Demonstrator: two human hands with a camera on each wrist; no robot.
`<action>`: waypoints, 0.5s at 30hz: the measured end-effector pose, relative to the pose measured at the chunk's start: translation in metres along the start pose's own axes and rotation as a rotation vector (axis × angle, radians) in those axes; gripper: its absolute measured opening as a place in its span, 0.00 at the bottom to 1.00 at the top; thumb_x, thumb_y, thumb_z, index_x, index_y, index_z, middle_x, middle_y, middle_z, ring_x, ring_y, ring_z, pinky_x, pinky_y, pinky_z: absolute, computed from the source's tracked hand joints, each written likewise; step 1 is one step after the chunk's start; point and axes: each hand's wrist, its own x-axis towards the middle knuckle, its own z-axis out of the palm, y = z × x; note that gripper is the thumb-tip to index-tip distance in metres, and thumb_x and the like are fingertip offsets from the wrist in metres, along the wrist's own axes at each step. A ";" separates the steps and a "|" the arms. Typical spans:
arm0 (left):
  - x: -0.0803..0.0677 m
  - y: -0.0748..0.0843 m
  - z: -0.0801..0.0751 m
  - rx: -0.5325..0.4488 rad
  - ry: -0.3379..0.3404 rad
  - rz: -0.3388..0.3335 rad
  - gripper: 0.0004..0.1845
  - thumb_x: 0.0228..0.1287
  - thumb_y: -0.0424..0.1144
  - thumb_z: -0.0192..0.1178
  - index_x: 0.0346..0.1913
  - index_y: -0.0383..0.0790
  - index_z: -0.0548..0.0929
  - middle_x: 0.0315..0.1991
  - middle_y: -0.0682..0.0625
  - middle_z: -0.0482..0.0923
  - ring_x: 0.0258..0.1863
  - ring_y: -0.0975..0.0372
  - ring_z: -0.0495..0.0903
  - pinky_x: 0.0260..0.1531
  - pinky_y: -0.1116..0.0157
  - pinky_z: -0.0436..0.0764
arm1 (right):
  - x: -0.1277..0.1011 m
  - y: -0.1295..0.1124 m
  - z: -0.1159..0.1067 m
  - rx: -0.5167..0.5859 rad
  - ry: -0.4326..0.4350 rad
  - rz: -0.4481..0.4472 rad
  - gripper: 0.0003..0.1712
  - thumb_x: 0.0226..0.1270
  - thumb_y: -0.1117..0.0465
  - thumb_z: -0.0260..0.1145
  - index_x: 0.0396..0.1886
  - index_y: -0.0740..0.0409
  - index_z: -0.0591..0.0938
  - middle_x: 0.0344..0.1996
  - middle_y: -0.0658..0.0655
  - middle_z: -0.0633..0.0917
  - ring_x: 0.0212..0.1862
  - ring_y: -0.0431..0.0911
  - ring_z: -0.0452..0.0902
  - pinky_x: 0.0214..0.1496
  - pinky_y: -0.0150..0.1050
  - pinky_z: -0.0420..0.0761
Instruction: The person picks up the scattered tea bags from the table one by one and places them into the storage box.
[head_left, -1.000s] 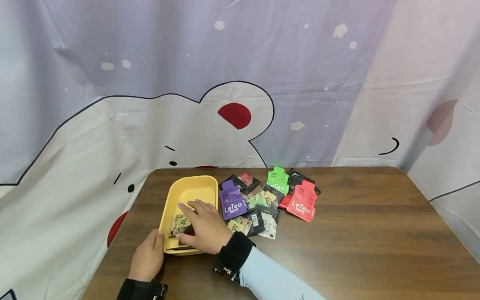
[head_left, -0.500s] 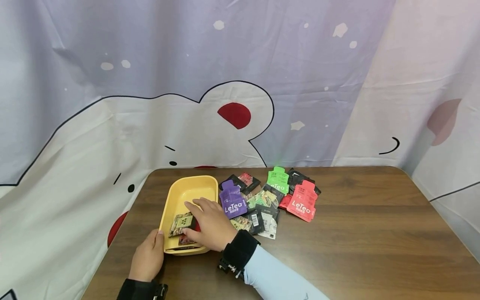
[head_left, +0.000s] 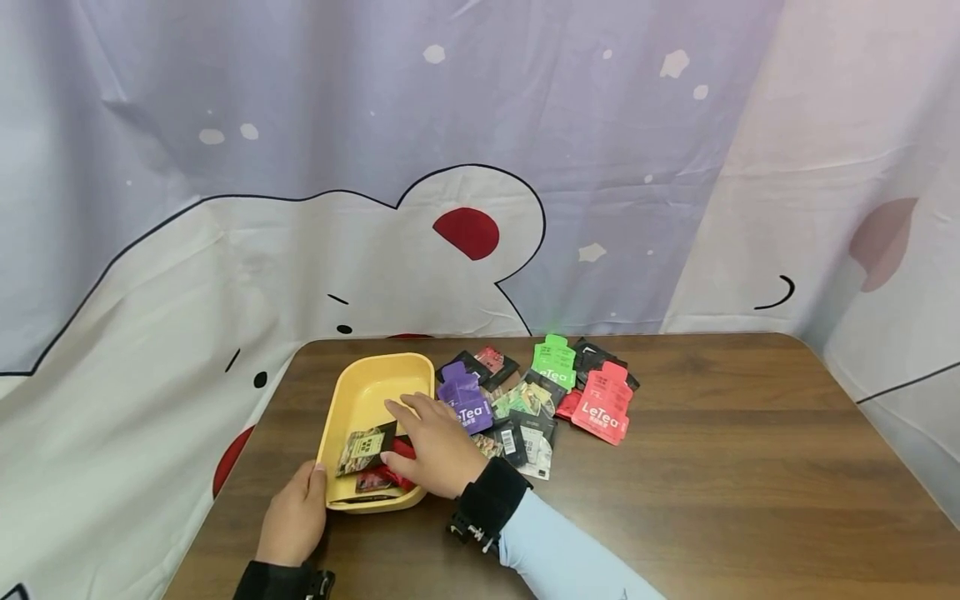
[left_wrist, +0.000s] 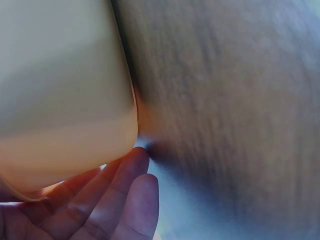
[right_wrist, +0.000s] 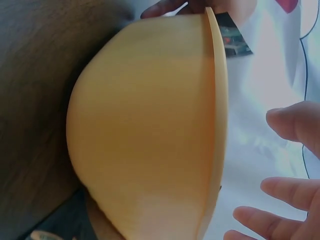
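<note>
In the head view, a yellow plastic tray (head_left: 381, 379) stands at the table's left side. My left hand (head_left: 291, 518) grips its near left side, thumb at the rim; the left wrist view shows fingers (left_wrist: 137, 205) under the tray's outer wall. Tea sachets lie in the near half, among them a black-and-gold sachet (head_left: 366, 447) and a red sachet (head_left: 403, 451) partly behind my right hand (head_left: 438, 448). That hand hovers over the tray's right rim, fingers spread and holding nothing. The right wrist view shows its fingertips (right_wrist: 280, 189) apart, beyond the rim.
Right of the tray lies a loose pile of tea sachets, with a purple sachet (head_left: 461, 392) nearest, a green sachet (head_left: 555, 360) at the back and a pinkish-red sachet (head_left: 604, 404) on the right. A patterned curtain (head_left: 360, 258) hangs behind the wooden table (head_left: 720, 467).
My right hand has drawn back to the right from inside the tray, uncovering the red sachet and more of the black-and-gold one. The left hand keeps its grip on the tray.
</note>
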 end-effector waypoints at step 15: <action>0.000 -0.001 -0.001 -0.002 0.003 0.011 0.29 0.83 0.48 0.32 0.69 0.29 0.67 0.63 0.29 0.74 0.61 0.39 0.76 0.58 0.39 0.73 | -0.010 0.034 -0.010 0.000 0.043 0.044 0.42 0.70 0.40 0.64 0.78 0.48 0.64 0.74 0.58 0.69 0.77 0.55 0.62 0.77 0.57 0.61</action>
